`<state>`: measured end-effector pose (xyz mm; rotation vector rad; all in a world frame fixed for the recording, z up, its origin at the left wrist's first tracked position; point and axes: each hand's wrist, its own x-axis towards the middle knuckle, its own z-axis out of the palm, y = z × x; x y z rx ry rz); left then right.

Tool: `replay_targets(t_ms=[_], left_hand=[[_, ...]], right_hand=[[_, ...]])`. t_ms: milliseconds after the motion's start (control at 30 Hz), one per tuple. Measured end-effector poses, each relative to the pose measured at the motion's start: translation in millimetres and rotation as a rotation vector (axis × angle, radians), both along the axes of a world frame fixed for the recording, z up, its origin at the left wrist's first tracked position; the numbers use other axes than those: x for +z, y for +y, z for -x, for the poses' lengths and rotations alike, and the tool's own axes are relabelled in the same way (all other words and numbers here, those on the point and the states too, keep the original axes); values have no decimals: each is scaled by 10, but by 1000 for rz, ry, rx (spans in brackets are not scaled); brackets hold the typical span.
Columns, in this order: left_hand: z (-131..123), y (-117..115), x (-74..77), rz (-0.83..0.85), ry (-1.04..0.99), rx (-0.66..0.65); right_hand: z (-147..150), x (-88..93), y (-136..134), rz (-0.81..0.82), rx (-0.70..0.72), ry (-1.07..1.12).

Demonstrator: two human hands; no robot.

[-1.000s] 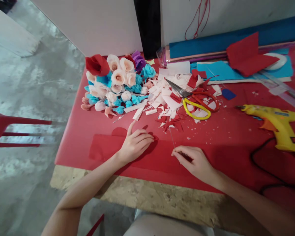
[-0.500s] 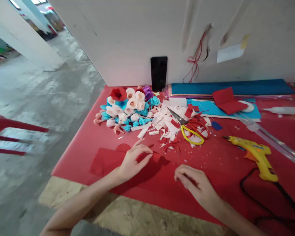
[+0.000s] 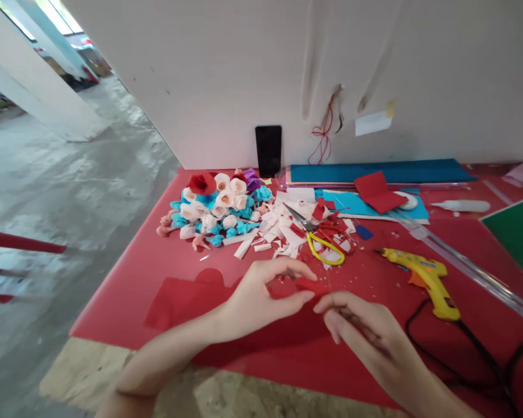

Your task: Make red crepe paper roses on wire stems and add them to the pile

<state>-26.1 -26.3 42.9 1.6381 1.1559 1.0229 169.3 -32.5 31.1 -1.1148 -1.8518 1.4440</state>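
Note:
My left hand [image 3: 261, 296] pinches a small red paper piece [image 3: 303, 285] between thumb and fingers, lifted just above the red table [image 3: 126, 284]. My right hand [image 3: 366, 331] is closed on a thin wire stem [image 3: 330, 285], its fingertips meeting the paper piece. A flat red paper sheet with a rounded petal shape [image 3: 187, 296] lies on the table under my left wrist.
A pile of paper roses [image 3: 218, 206] in red, peach, white and blue sits further back, beside white and red paper scraps [image 3: 283, 229]. Scissors [image 3: 322, 238] lie on the scraps. A yellow glue gun [image 3: 422, 276] with a black cord lies at right. Blue paper sheets, a phone and a wall stand behind.
My left hand lifted the red paper piece off the table and brought it right to meet my right hand's wire. The camera tilted up, showing more wall.

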Motion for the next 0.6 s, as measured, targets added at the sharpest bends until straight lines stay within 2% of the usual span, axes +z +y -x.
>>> replay_targets(t_ms=[100, 233, 333, 433, 600], left_hand=[[11, -15, -33, -112, 39, 41], [11, -52, 12, -256, 143, -48], [-1, -84, 61, -302, 225, -101], [1, -108, 85, -372, 258, -101], [42, -119, 97, -419, 428, -116]], right_hand=[[-3, 63, 38, 201, -54, 296], [-22, 115, 63, 471, -69, 633], [-33, 135, 64, 542, -57, 710], [-32, 150, 60, 580, -27, 727], [-27, 148, 41, 582, 12, 726]])
